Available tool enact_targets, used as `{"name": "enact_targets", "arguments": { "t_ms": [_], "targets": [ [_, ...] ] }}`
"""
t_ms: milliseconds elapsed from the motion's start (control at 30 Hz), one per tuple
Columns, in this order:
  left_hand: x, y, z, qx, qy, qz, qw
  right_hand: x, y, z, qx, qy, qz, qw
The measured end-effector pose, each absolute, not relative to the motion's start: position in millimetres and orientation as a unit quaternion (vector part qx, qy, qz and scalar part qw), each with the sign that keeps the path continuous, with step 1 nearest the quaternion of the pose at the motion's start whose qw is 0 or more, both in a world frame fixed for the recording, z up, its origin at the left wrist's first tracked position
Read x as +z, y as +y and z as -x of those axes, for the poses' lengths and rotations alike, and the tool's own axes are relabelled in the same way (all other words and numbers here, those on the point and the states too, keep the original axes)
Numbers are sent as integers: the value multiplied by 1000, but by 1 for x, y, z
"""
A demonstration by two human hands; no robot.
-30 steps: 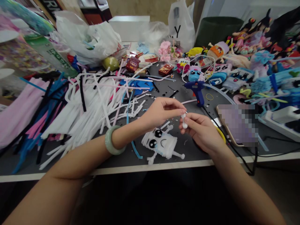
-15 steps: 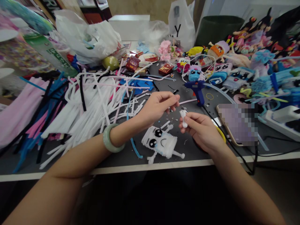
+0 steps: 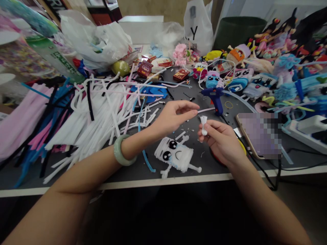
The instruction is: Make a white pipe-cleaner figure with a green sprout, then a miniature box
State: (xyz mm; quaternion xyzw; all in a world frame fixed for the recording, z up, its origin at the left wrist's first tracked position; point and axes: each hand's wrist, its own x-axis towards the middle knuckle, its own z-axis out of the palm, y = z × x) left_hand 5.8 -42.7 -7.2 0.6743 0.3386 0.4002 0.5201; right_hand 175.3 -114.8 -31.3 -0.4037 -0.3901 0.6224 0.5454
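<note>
Between thumb and fingers, my right hand (image 3: 222,137) grips a short, folded white pipe-cleaner piece (image 3: 204,126), its frayed end pointing up. A thin wire seems to stick out at that end. My left hand (image 3: 177,115) is just left of it, apart from it, with thumb and fingertips brought together; anything between them is too small to make out. Below the hands, a white pipe-cleaner figure (image 3: 182,160) with big black eyes, a frowning mouth and little limbs lies on the dark table (image 3: 133,177).
A blue glue gun (image 3: 216,98) stands behind my right hand, its black cable running past a phone (image 3: 259,136). White pipe cleaners (image 3: 87,119) heap up on the left. Finished fuzzy figures (image 3: 260,83) crowd the right. A power strip (image 3: 306,131) lies at the right edge.
My right hand has moved slightly right with the white piece, now held more upright. My left hand has shifted a little right and down, its fingers straighter. The figure has stayed put.
</note>
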Motion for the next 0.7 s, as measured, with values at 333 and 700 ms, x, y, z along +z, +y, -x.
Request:
{"name": "enact_targets", "arguments": {
  "t_ms": [333, 700],
  "targets": [
    [-12, -61, -13, 345, 277, -615, 653, -27, -118, -171, 636, -402, 392, 529],
    [-9, -61, -11, 308, 236, -582, 714, -27, -119, -179, 584, -528, 399, 470]
  ]
}}
